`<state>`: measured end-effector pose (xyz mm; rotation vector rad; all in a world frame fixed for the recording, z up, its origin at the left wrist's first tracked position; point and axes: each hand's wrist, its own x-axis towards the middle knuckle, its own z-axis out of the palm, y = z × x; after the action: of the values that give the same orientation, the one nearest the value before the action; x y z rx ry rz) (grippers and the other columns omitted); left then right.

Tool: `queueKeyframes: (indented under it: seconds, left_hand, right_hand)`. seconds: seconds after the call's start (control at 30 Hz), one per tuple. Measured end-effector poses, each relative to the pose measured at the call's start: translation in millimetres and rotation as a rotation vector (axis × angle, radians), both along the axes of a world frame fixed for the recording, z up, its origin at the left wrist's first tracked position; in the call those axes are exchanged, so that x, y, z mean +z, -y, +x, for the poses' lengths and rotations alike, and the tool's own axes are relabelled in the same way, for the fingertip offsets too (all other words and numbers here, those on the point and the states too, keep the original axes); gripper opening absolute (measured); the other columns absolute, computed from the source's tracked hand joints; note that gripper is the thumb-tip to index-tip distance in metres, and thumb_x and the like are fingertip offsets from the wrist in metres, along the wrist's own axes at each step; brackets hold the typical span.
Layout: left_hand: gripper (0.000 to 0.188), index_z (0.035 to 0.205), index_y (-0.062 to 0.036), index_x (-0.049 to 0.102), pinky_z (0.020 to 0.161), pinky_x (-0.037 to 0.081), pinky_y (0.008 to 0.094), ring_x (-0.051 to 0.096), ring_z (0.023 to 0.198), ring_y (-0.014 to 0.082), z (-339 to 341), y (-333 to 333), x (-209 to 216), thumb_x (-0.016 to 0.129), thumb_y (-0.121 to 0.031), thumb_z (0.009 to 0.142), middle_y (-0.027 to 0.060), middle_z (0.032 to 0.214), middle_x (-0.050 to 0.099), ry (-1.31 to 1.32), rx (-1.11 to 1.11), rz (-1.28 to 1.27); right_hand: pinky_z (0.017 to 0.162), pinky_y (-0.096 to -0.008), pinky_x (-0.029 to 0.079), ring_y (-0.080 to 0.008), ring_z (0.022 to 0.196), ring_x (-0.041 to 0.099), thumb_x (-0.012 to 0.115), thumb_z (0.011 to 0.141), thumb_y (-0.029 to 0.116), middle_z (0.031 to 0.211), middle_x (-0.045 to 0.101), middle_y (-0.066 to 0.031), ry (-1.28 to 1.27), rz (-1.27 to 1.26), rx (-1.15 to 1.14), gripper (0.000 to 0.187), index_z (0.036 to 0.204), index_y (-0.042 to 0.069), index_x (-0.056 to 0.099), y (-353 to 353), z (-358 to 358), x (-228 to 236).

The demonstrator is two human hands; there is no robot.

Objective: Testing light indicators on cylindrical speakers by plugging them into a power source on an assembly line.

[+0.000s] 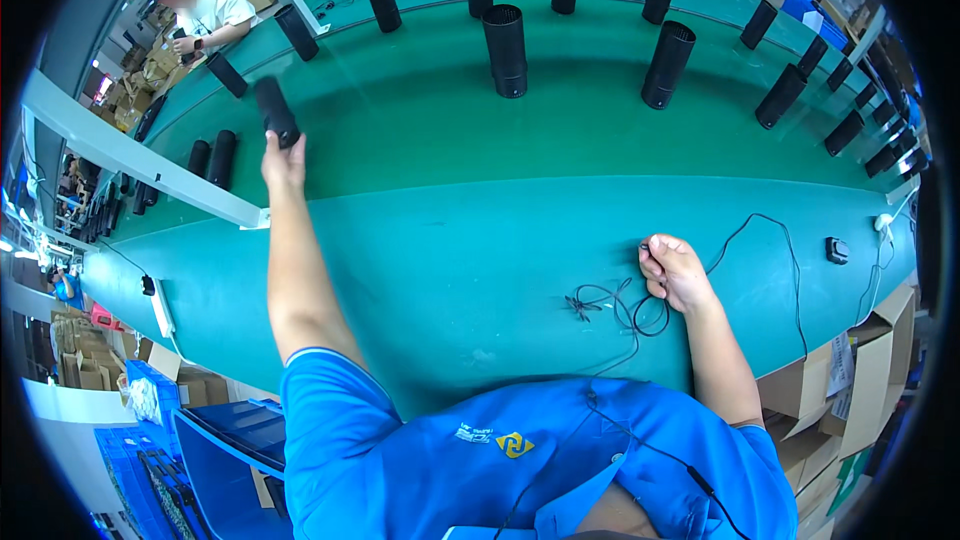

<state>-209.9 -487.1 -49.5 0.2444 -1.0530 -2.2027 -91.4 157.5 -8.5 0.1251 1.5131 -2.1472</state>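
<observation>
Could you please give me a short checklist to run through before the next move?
1. Cylinder held by the left hand: ok, gripped at its near end.
2. Markings on that cylinder readable: cannot tell, it is blurred.
3. Small dark item in the right hand is the cable's plug: cannot tell, fingers mostly hide it.
4. Cable free of loops: not ok, it lies coiled on the table.
5. Nearest middle cylinder upright: ok.

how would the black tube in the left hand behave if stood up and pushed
The tube would likely tip easily, being tall and narrow. Once down it may roll, since its side looks round. Probably not heavy: the left hand grips just one end.
</observation>
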Motion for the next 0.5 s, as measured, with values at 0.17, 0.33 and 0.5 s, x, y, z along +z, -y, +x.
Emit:
queueKeyframes:
  seconds: [0.17,0.33,0.5]
  left_hand:
    - [0.055,0.130,0.0108,0.030,0.102,0.041,0.0531,0.046,0.117,0.0427,56.6,-155.6,67.6,0.052,-0.020,0.090,0.0315,0.126,0.042,-0.256,-0.617,0.287]
    - [0.068,0.138,0.0023,0.027,0.090,0.050,0.0516,0.057,0.102,0.0405,117.9,-268.6,88.3,0.056,-0.026,0.083,0.0312,0.122,0.047,-0.203,-1.066,0.323]
    - [0.074,0.140,-0.0027,0.026,0.087,0.051,0.0498,0.060,0.097,0.0357,153.6,-366.5,83.1,0.059,-0.027,0.079,0.0249,0.122,0.050,-0.125,-1.165,0.395]
  right_hand:
    - [0.034,-0.0217,0.033,-0.0059,0.041,0.031,0.053,0.096,0.029,0.054,0.041,0.0011,0.030,-0.121,0.057,0.032,0.077,0.004,0.056,-17.3,2.7,-11.8]
    - [0.041,-0.0241,0.039,-0.0066,0.044,0.034,0.050,0.097,0.030,0.055,0.041,0.0014,-0.037,-0.228,0.088,0.033,0.076,0.005,0.055,-16.4,3.2,-7.5]
    - [0.047,-0.0239,0.042,-0.0070,0.054,0.041,0.050,0.097,0.029,0.066,0.049,-0.0012,-0.115,-0.188,0.080,0.030,0.082,0.004,0.055,1.1,26.4,28.8]
